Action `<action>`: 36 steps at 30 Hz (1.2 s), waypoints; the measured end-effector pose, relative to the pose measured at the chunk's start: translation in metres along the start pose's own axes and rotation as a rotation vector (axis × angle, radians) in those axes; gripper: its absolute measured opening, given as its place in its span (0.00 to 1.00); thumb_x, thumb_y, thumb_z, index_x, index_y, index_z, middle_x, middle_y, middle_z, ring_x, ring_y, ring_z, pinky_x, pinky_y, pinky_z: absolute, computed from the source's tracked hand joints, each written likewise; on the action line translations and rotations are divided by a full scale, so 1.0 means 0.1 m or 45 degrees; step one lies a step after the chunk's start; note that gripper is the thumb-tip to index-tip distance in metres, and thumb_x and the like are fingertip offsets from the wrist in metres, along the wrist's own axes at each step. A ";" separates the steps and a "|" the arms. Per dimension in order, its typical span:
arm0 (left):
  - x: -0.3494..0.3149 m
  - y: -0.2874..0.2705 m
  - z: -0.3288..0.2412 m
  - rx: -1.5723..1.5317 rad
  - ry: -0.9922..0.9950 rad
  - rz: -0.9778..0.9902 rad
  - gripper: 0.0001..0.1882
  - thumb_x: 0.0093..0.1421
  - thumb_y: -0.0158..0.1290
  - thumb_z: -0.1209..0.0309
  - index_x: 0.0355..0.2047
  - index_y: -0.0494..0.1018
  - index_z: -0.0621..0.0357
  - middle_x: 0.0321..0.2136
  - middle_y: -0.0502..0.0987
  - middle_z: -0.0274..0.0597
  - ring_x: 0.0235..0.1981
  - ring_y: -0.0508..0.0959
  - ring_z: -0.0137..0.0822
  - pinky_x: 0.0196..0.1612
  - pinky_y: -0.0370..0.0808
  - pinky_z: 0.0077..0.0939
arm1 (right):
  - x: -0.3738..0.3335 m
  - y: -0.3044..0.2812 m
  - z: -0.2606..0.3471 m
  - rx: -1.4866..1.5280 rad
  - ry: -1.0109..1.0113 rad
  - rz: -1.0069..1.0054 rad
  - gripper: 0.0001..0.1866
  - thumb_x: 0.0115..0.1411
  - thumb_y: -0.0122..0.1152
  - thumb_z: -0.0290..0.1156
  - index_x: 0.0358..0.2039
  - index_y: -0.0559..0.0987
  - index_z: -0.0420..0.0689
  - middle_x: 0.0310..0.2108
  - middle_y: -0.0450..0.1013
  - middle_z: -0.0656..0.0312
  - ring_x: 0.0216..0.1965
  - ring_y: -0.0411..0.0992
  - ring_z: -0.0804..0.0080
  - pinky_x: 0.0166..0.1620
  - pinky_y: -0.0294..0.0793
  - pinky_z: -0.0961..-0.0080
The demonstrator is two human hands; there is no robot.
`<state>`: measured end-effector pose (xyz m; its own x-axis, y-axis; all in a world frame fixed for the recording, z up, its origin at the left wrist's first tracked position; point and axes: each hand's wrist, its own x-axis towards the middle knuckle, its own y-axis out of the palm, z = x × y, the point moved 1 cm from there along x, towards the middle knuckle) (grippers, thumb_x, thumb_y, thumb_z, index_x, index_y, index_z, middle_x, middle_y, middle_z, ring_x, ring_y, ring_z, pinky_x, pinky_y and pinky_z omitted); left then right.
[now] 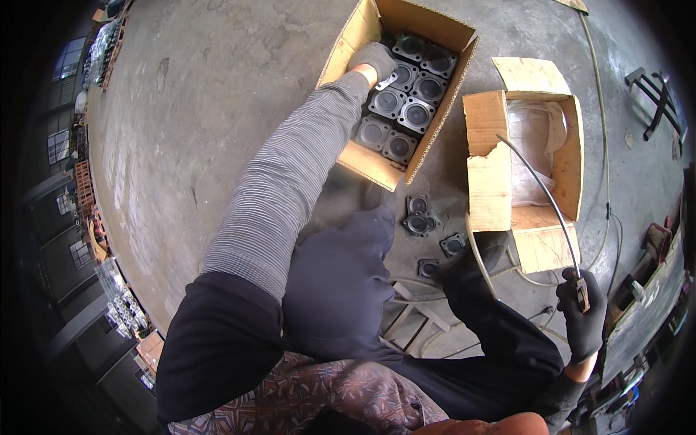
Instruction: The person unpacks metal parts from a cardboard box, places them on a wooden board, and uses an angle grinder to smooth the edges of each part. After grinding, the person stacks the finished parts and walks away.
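Observation:
My left hand [373,61], in a grey glove, reaches into an open cardboard box [336,54]. Its fingers are curled down and partly hidden, and a small silvery piece [386,81] juts out beside them. Square metal parts with round centres and corner holes [416,114] fill the box in rows. At the lower right my right hand [584,315], in a dark glove, is closed round the brownish metal end of a long thin curved rod [549,194]. The rod arcs up to the second carton's left flap.
A second open carton [569,156], with clear plastic [529,145] inside, stands to the right. Several similar metal parts [418,217] lie on the floor between my feet. Pale hoses [599,94] run over the concrete. A metal frame [415,326] lies beneath me; a black stand [656,105] is far right.

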<state>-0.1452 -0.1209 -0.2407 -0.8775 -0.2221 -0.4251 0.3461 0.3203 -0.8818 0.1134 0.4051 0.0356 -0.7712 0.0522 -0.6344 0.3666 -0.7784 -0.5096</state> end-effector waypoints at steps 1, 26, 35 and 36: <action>0.00 -0.01 0.00 0.007 0.010 0.003 0.23 0.64 0.61 0.58 0.55 0.88 0.55 0.59 0.86 0.53 0.61 0.85 0.54 0.64 0.82 0.46 | 0.00 0.00 0.00 -0.010 -0.010 -0.008 0.10 0.69 0.66 0.20 0.50 0.83 0.36 0.29 0.75 0.68 0.29 0.72 0.82 0.35 0.72 0.79; -0.08 -0.15 -0.03 0.075 0.144 0.131 0.27 0.63 0.66 0.56 0.60 0.84 0.53 0.61 0.84 0.50 0.63 0.83 0.52 0.66 0.79 0.44 | 0.27 -0.08 -0.34 -0.090 -0.070 -0.074 0.13 0.70 0.70 0.26 0.53 0.81 0.38 0.34 0.76 0.67 0.34 0.70 0.82 0.39 0.74 0.76; -0.07 -0.18 0.02 0.100 0.337 0.060 0.30 0.59 0.67 0.56 0.57 0.84 0.63 0.59 0.84 0.58 0.63 0.82 0.54 0.66 0.78 0.44 | 1.43 0.12 -0.89 -0.872 -0.417 -0.088 0.40 0.62 0.77 0.34 0.74 0.73 0.44 0.64 0.77 0.43 0.64 0.76 0.40 0.67 0.76 0.52; -0.07 -0.18 0.03 0.056 0.335 0.075 0.30 0.58 0.68 0.56 0.56 0.84 0.63 0.58 0.85 0.58 0.62 0.83 0.54 0.66 0.79 0.43 | 1.50 0.14 -0.91 -0.870 -0.488 -0.114 0.40 0.62 0.77 0.33 0.74 0.73 0.44 0.65 0.77 0.44 0.65 0.76 0.42 0.68 0.76 0.53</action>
<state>-0.1445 -0.1276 -0.2225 -0.9094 0.0448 -0.4135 0.4084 0.2844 -0.8674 0.0500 0.4587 -0.1193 -0.8932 -0.2195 -0.3925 0.4371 -0.2180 -0.8726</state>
